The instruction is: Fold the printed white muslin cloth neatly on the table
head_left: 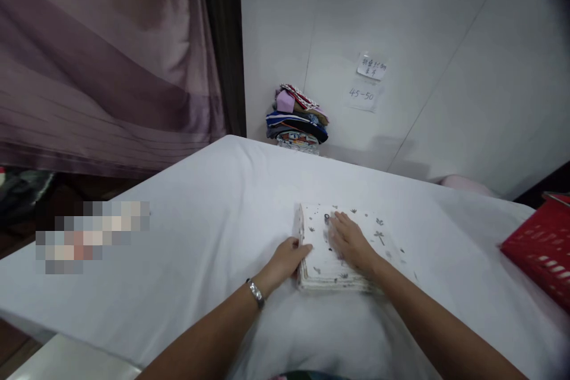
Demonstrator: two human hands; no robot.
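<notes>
A folded white cloth [320,267] with small dark plant prints lies on the white-covered table in several layers. At its left edge is my left hand [287,255], thumb on top and fingers curled at the side, partly hidden by the cloth. My right hand [351,240] rests flat on the upper face, fingers stretched out and pointing up and to the left. A silver bracelet [255,293] is on the left wrist.
A pile of folded clothes [297,119] stands by the wall behind the table [178,237]. Paper notes [366,95] are stuck to the wall. A red basket [541,249] sits at the right edge; a pink curtain [111,59] hangs at left. A pixelated patch covers the table's left side.
</notes>
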